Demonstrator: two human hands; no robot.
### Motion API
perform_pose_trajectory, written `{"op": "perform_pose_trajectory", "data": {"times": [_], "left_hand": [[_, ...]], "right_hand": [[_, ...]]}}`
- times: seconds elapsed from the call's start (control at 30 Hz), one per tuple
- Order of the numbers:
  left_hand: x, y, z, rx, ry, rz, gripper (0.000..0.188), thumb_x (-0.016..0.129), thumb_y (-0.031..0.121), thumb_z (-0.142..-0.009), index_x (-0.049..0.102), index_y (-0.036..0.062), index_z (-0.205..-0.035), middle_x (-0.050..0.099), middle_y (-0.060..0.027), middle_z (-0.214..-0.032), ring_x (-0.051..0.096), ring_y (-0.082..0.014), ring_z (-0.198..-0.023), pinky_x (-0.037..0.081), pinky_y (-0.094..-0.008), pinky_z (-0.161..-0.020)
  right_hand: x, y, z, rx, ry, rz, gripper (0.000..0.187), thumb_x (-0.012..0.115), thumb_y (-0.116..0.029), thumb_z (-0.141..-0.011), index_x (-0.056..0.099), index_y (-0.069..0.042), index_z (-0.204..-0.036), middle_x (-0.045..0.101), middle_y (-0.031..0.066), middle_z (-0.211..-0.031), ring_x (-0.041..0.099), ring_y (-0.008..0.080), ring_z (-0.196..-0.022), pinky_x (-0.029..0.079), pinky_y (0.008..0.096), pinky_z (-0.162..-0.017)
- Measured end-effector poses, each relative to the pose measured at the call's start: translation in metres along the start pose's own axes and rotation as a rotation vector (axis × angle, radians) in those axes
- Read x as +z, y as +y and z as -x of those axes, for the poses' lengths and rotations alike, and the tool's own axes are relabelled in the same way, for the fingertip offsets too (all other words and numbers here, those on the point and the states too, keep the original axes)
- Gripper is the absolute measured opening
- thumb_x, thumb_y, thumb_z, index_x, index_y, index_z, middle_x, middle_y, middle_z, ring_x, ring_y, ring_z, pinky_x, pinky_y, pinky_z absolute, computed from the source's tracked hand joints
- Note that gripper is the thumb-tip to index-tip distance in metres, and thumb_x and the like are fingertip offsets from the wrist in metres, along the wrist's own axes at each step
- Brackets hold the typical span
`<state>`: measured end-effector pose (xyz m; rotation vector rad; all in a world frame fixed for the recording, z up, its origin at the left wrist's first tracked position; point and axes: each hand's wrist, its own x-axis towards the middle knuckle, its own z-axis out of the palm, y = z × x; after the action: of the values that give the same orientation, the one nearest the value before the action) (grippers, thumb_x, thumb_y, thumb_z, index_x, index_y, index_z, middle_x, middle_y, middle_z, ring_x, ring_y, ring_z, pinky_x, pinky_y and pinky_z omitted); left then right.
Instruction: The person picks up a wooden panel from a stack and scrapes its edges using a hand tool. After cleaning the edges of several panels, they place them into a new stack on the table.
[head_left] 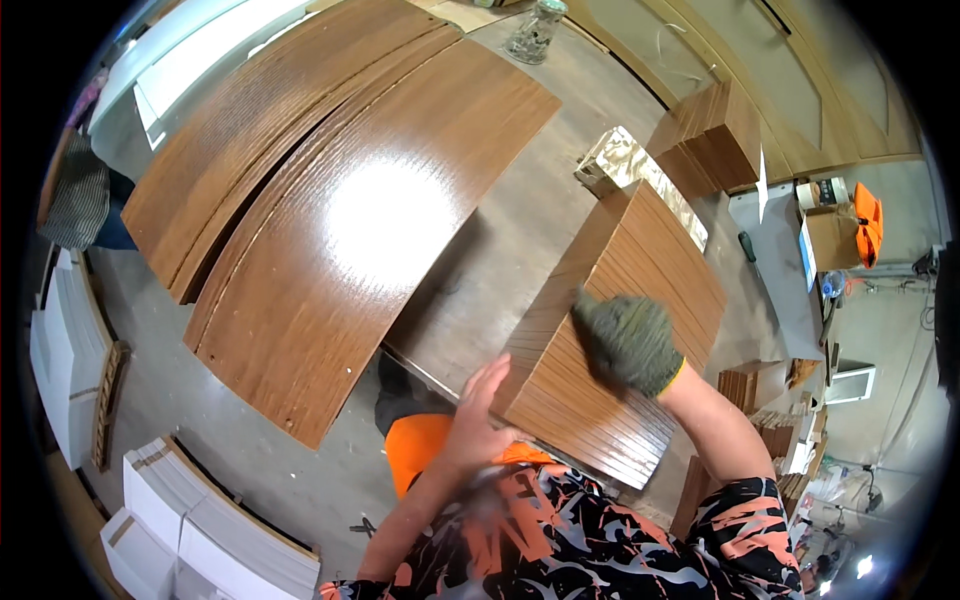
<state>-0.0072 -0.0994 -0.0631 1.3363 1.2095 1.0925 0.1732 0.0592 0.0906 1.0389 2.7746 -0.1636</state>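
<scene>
A row of brown wood-grain panels (610, 400), packed tightly on edge, forms a long block on the table in front of me. My bare left hand (478, 418) is at the block's near left corner, fingers stretched out and touching its side. On the striped top edges of the panels rests my right hand (630, 340), in a grey-green knitted glove. Its fingers are curled together and mostly face down, so whatever they may hold is hidden. To the left lie two large glossy brown boards (480, 120), side by side with a narrow gap between them.
Behind the block are a patterned box (622, 160) and a second brown panel stack (710, 140). A glass jar (535, 32) stands at the far edge. At the right lies a screwdriver (747, 246). White panel stacks (190, 520) sit on the floor at left, where another person (78, 195) stands.
</scene>
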Motion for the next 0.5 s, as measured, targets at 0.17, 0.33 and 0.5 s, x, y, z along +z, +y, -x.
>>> {"op": "perform_pose_trajectory", "data": {"times": [0.17, 0.33, 0.5], "left_hand": [[-0.004, -0.002, -0.005, 0.099, -0.006, 0.013, 0.102, 0.093, 0.023, -0.059, 0.040, 0.0020, -0.143, 0.043, -0.0181, -0.150, 0.038, -0.0360, -0.139, 0.033, -0.0440, -0.114], [-0.003, 0.002, -0.003, 0.045, 0.026, 0.072, 0.098, 0.090, 0.010, -0.058, 0.042, 0.0035, -0.143, 0.042, -0.0143, -0.151, 0.035, -0.0339, -0.141, 0.032, -0.0408, -0.115], [0.000, -0.001, -0.003, 0.048, 0.012, 0.066, 0.102, 0.091, 0.011, -0.057, 0.040, 0.0040, -0.145, 0.042, -0.0152, -0.151, 0.035, -0.0350, -0.141, 0.032, -0.0416, -0.115]], "right_hand": [[-0.006, -0.040, 0.012, -0.486, -0.099, -0.126, 0.025, 0.062, -0.021, -0.081, 0.059, -0.008, -0.102, 0.061, 0.0079, -0.069, 0.062, 0.0278, -0.062, 0.051, 0.0425, -0.055], [-0.002, -0.002, -0.008, -0.039, -0.114, -0.111, 0.022, 0.059, -0.021, -0.081, 0.060, -0.010, -0.100, 0.062, 0.0099, -0.073, 0.065, 0.0291, -0.067, 0.053, 0.0420, -0.061], [0.039, -0.031, 0.034, -0.187, -0.085, -0.309, 0.048, 0.061, -0.033, -0.088, 0.058, -0.008, -0.129, 0.070, 0.0099, -0.094, 0.069, 0.0314, -0.080, 0.056, 0.0370, -0.073]]}}
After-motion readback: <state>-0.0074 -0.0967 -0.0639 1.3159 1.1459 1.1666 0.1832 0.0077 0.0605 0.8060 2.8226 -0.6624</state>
